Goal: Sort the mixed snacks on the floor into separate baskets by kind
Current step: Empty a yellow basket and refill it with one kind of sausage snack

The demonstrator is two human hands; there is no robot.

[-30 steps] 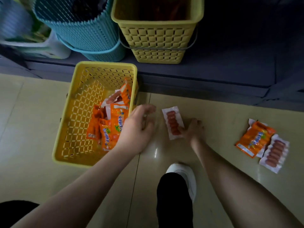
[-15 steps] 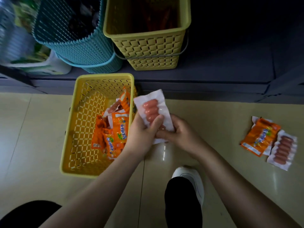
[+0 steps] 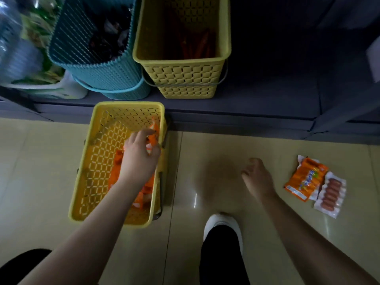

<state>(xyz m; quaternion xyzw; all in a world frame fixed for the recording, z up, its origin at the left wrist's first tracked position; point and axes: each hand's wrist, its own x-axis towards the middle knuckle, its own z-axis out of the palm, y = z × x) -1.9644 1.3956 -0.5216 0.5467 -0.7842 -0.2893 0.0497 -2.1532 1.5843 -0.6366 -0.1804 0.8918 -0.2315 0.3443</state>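
Left hand (image 3: 139, 159) over yellow basket (image 3: 98, 161) of snacks.

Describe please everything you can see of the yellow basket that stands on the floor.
The yellow basket is a low, rectangular tub of what looks like plastic, with lattice walls and bottom and a smooth rim. It sits upright on the tiled floor, its far end against a dark ledge. Orange snack packets lie along its right side. The left hand reaches into it over the packets; whether it touches the basket is unclear.

Dim overall; far shelf (image 3: 267, 58) almost black, a small glare on the near floor (image 3: 195, 199), blurred left edge, wide-angle bending
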